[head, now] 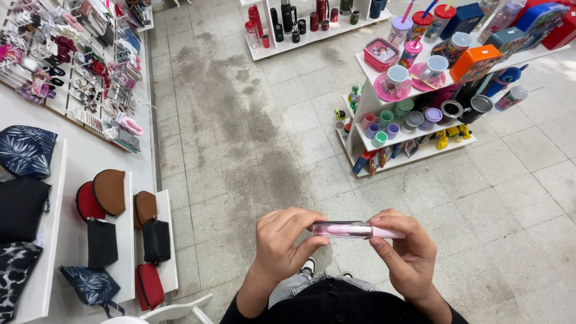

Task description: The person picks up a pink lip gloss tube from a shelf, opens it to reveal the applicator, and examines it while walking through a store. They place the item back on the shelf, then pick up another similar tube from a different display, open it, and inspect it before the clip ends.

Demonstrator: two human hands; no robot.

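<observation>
The tiled floor (252,120) fills most of the view, pale grey with a darker stained band running from far to near through its middle. On the left, a white display surface (78,162) carries rows of small hair accessories (72,66) at the far end and pouches and bags at the near end: dark leaf-patterned bags (25,150), a brown rounded pouch (110,191), a red one (87,203) just beside it, black pouches (156,240) and a red pouch (149,285). On the right, a white tiered shelf unit (372,96) holds mugs (396,78) on pink saucers, lidded tumblers with straws (420,24), an orange box (474,60) and small pastel cups (384,120) on the lower tier. At the far centre, a low white shelf (312,36) holds red and black bottles (282,21).

Near the bottom centre, both hands hold one slim pink tube with a clear section (354,229), lying level, left to right in the scene. The left hand (282,240) has its grip pinching the left, clear end of the tube between thumb and curled fingers. The right hand (408,252) has its grip closed around the right, solid pink end, the thumb lying under the tube. The tube bridges the gap between the two hands, touching both, above the floor. Below the hands, a black garment (336,303) and the toe of a shoe (308,267) show.
</observation>
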